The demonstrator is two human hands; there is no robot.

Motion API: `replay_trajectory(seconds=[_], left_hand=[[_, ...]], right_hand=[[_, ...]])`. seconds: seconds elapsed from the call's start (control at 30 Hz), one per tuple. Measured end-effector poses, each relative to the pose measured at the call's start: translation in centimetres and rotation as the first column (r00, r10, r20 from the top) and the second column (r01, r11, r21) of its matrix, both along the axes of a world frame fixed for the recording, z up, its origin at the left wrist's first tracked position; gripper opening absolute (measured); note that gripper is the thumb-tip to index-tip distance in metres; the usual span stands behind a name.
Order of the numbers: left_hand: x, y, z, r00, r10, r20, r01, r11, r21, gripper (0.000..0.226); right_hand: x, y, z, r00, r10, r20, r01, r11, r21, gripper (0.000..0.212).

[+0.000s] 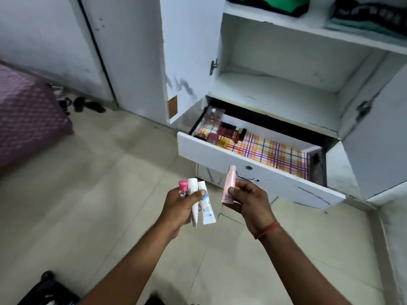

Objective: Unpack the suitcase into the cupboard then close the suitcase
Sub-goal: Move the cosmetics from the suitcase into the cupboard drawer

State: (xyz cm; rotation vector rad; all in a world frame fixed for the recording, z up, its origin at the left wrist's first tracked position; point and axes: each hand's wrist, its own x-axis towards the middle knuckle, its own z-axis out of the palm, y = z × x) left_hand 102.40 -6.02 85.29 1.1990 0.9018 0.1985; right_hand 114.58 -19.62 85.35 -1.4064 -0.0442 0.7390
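My left hand [182, 205] grips two white tubes [206, 208] and a small pink-capped bottle [182, 188] together. In my right hand [248, 199] I pinch a pale pink bottle [229, 186], held upright. Both hands hover over the floor in front of the white cupboard [275, 89]. Its drawer [242, 166] is pulled open, lined with checked paper, and cosmetics [222, 132] lie at its left end. Folded clothes [271, 5] sit on the upper shelf. A dark corner of the suitcase [46, 287] shows at the bottom left.
The cupboard doors [187, 58] stand open on both sides. A bed with a purple cover [28, 119] is at the left, with dark sandals [88, 104] on the tiled floor beside it. The middle shelf [275, 86] holds nothing.
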Motion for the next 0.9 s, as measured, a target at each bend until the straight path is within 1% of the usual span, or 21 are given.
replay_trajectory(seconds=[0.13,0.2,0.27,0.43,0.57,0.7,0.73,0.77,0.83,0.9], left_hand=[[5.4,3.8,-0.5,0.999,-0.048,-0.015,0.048,0.999,0.024,0.011],[8.3,6.3,-1.0,0.997,-0.074,-0.014,0.074,0.996,0.046,0.011],[10.8,8.6,-1.1,0.994,-0.104,-0.027,0.106,0.992,0.068,0.010],[16.7,13.3,-0.8,0.979,-0.197,-0.061,0.201,0.977,0.072,0.009],[21.0,15.5,-1.0,0.962,-0.260,-0.083,0.266,0.962,0.062,0.006],[24.4,16.6,-1.7,0.968,-0.237,-0.080,0.243,0.966,0.081,0.006],[26.8,16.7,-2.6,0.971,-0.222,-0.092,0.230,0.970,0.085,0.006],[28.6,16.8,-3.3,0.972,-0.208,-0.105,0.218,0.972,0.086,0.006],[29.2,16.9,-3.4,0.977,-0.182,-0.107,0.191,0.979,0.077,0.007],[31.1,16.8,-4.4,0.983,-0.152,-0.102,0.159,0.986,0.058,0.010]], right_hand=[[4.1,2.8,-1.0,0.998,-0.067,0.000,0.067,0.997,-0.024,0.021],[6.2,4.5,-1.8,0.996,-0.074,0.053,0.079,0.993,-0.091,0.020],[8.0,6.3,-2.2,0.991,-0.111,0.074,0.119,0.984,-0.130,0.021],[12.4,10.1,-3.1,0.953,-0.304,-0.001,0.302,0.949,-0.088,0.021],[16.1,11.7,-3.3,0.930,-0.368,-0.001,0.366,0.924,-0.111,0.019],[19.6,12.4,-3.8,0.934,-0.352,0.067,0.358,0.910,-0.211,0.013],[22.2,12.5,-5.0,0.940,-0.333,0.069,0.339,0.903,-0.263,0.013],[24.0,12.5,-6.0,0.950,-0.304,0.067,0.309,0.899,-0.310,0.013],[25.0,12.9,-6.9,0.972,-0.229,0.056,0.232,0.894,-0.383,0.012],[27.5,13.4,-8.8,0.988,-0.151,0.018,0.143,0.879,-0.456,0.012]])
